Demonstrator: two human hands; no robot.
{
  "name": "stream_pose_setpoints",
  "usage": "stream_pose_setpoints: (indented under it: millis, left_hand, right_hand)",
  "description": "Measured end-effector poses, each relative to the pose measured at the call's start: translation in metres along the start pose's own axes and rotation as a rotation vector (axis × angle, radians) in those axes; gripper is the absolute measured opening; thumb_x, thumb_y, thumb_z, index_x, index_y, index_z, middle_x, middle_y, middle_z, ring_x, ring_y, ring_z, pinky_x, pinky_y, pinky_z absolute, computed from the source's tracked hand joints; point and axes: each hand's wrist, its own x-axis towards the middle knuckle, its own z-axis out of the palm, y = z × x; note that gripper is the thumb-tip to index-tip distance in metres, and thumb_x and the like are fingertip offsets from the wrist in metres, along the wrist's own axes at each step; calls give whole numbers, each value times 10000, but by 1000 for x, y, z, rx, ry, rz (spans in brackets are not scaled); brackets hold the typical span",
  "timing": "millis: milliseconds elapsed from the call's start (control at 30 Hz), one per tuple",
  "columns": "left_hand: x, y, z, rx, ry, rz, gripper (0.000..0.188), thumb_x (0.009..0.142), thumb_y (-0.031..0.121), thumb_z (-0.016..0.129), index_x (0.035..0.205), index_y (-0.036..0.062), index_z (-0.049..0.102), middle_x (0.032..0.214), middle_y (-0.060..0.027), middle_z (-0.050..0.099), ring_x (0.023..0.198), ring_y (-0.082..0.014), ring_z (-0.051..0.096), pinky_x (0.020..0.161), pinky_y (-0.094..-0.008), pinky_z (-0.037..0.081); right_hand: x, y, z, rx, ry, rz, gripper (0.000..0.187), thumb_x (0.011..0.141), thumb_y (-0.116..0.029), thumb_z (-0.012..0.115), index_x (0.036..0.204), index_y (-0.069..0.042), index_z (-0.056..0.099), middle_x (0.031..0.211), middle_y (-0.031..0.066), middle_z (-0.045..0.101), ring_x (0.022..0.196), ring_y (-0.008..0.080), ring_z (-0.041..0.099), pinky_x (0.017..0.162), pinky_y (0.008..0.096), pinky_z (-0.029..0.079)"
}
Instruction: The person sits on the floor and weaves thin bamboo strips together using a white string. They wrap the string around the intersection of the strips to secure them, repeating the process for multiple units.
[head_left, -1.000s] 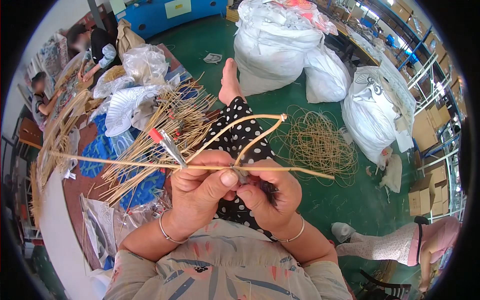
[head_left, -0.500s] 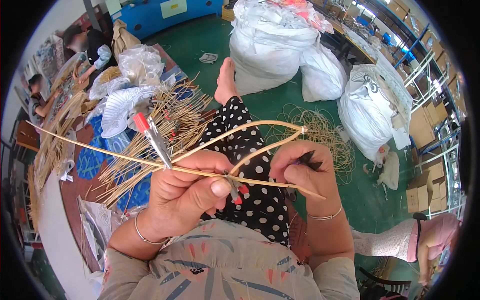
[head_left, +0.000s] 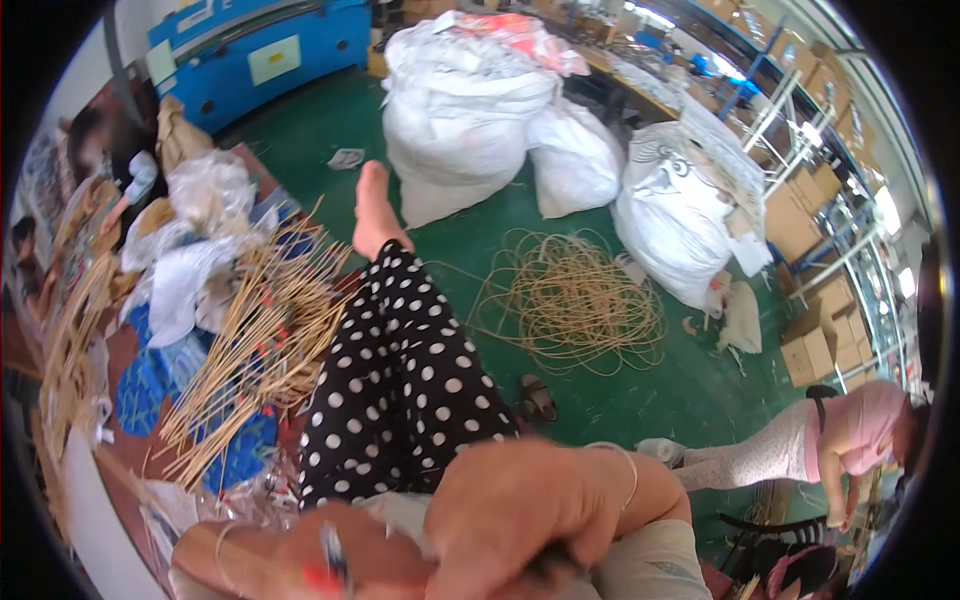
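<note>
My right hand (head_left: 520, 510) is drawn in close to my body at the lower edge, its fingers curled and blurred. A dark thing (head_left: 555, 568) shows under it, too smeared to name. To its left, my left hand (head_left: 375, 560) is low and partly covered by the right; its fingers are hidden. By the left hand shows a metal clip (head_left: 331, 548) with a red end, blurred. Whatever strips the hands may hold do not show.
Thin bamboo sticks (head_left: 255, 350) lie heaped at the left over blue cloth. A coil of thin cane (head_left: 570, 300) lies on the green floor, near a dark shoe (head_left: 537, 398). Large white sacks (head_left: 455, 130) stand ahead. At the right a person (head_left: 800, 440) bends over.
Both hands have come down and in toward my body, the right now overlapping the left. The bent bamboo strips with their clips have dropped from sight, except one clip. The view has shifted.
</note>
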Motion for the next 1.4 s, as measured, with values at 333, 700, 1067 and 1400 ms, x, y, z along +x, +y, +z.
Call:
stream_pose_setpoints:
  millis: [333, 700, 1067, 1400]
  left_hand:
    - [18, -13, -5, -117, -302, -78, 175, 771, 92, 608, 911, -9, 585, 770, -118, 611, 632, -203, 597, 520, -277, 453]
    - [14, 10, -1, 113, 149, -30, 173, 788, 116, 603, 906, -10, 592, 821, -123, 612, 629, -180, 591, 503, -258, 444]
    - [14, 7, 16, -217, 472, -216, 195, 755, 101, 627, 896, -27, 583, 787, -102, 602, 674, -146, 582, 614, -247, 460]
    - [7, 11, 0, -169, 342, -198, 225, 805, -1, 547, 1026, -42, 542, 937, -119, 586, 814, -142, 572, 701, -238, 448]
  right_hand:
    - [-12, -2, 16, 377, -186, -86, 204, 792, -123, 595, 887, 55, 565, 800, 167, 597, 648, 248, 579, 558, 292, 448]
    - [-10, 13, -14, -540, 413, -88, 151, 653, -108, 633, 663, 23, 559, 591, 101, 550, 475, 199, 494, 431, 284, 357]
    - [-19, 26, -16, -170, 335, 180, 80, 667, -28, 634, 683, -20, 556, 593, 35, 525, 506, 121, 490, 467, 253, 377]
    - [-25, 41, -7, -317, 603, 111, 240, 694, -68, 665, 906, 9, 583, 661, 24, 550, 535, 78, 480, 476, 237, 368]
